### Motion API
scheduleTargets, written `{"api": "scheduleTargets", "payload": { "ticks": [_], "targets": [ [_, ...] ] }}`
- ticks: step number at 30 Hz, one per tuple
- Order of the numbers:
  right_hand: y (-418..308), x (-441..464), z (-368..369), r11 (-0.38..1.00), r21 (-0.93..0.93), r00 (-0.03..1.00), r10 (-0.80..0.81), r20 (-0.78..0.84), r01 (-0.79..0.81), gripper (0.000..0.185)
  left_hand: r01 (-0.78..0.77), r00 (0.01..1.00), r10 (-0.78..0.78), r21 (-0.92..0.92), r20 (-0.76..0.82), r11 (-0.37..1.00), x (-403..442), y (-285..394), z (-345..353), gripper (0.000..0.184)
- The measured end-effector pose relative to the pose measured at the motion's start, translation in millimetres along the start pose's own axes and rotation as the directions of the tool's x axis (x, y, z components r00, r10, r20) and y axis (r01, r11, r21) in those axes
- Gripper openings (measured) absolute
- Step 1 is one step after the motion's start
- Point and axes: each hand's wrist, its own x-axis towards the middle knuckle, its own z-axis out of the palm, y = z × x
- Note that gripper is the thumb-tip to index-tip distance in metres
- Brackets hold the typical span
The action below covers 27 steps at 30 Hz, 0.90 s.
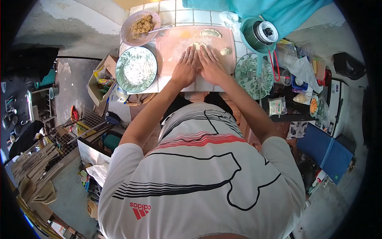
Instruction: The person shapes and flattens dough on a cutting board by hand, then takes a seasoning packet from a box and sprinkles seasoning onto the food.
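Note:
My left hand [186,67] and my right hand [211,65] lie side by side on the pink cutting board [169,53], fingers stretched forward. A flattened piece of dough [198,46] shows at their fingertips, and both hands touch it or nearly so. What lies under the palms is hidden. Farther back on the board rests a folded, filled dumpling [211,33]. A small lump of dough [225,51] sits to the right of my right hand. Flour dusts the board's surface.
At the back left stands a bowl of filling [124,34] with a spoon [161,28]. A green-patterned plate [152,75] of white flour is left of the board. Another patterned plate [242,73] is at the right, partly under a teal dipper [245,40] holding a metal container.

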Motion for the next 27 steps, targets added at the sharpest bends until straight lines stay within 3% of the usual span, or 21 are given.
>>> {"api": "scheduleTargets", "payload": {
  "ticks": [3, 5, 7, 9, 11, 13, 15, 18, 20, 23, 25, 27],
  "targets": [
    [-7, -9, 16, 0.999, 0.047, 0.997, 0.014, -0.072, -0.01, 0.074, 0.008, 0.998, -0.008, 0.005, 0.064, 1.0, -7, 2, 4, 0.072],
    [-10, -1, 18, 0.995, 0.03, 0.995, 0.091, -0.033, -0.09, 0.077, 0.002, 0.998, -0.004, 0.027, 0.055, 1.0, 1, -5, -7, 0.07],
    [-12, 2, 11, 0.994, 0.007, 0.993, 0.107, 0.053, -0.107, 0.077, -0.029, 0.982, 0.013, 0.083, 0.188, 0.996, 3, -12, -13, 0.07],
    [-15, 1, 6, 0.991, -0.019, 0.981, 0.131, 0.144, -0.129, 0.078, -0.003, 0.993, -0.006, 0.085, 0.115, 0.996, 1, -15, -14, 0.071],
    [-15, -4, 1, 0.986, 0.104, 0.99, 0.119, 0.079, -0.127, 0.077, 0.027, 0.999, -0.03, 0.078, 0.035, 0.997, -1, -10, -7, 0.072],
    [-10, -1, -4, 0.99, 0.097, 0.994, 0.103, 0.02, -0.104, 0.077, 0.099, 0.994, -0.096, 0.046, -0.057, 0.994, -8, -8, 5, 0.07],
    [-2, 7, -5, 0.992, 0.094, 0.995, 0.093, -0.039, -0.089, 0.077, 0.08, 0.996, -0.077, 0.088, -0.039, 0.993, -7, -14, 6, 0.071],
    [17, 8, -2, 0.997, 0.071, 0.999, -0.016, 0.04, 0.013, 0.075, 0.052, 0.999, -0.052, 0.151, -0.001, 0.987, -2, -28, -1, 0.071],
    [21, 4, 0, 0.998, -0.045, 0.992, -0.047, 0.113, 0.053, 0.073, 0.036, 0.999, -0.039, 0.197, 0.011, 0.98, -2, -36, -7, 0.069],
    [7, -2, -7, 0.999, 0.021, 0.984, 0.036, 0.176, -0.041, 0.07, 0.122, 0.992, -0.113, 0.178, -0.057, 0.976, -2, -22, -12, 0.069],
    [-2, -9, -20, 0.999, 0.011, 0.982, 0.05, 0.184, -0.053, 0.07, 0.091, 0.988, -0.106, 0.135, 0.108, 0.987, -12, 2, -9, 0.069],
    [-4, -6, -22, 0.998, 0.002, 0.981, 0.059, 0.187, -0.061, 0.069, 0.082, 0.989, -0.099, 0.148, 0.112, 0.986, -22, 16, -5, 0.071]
  ]
}}
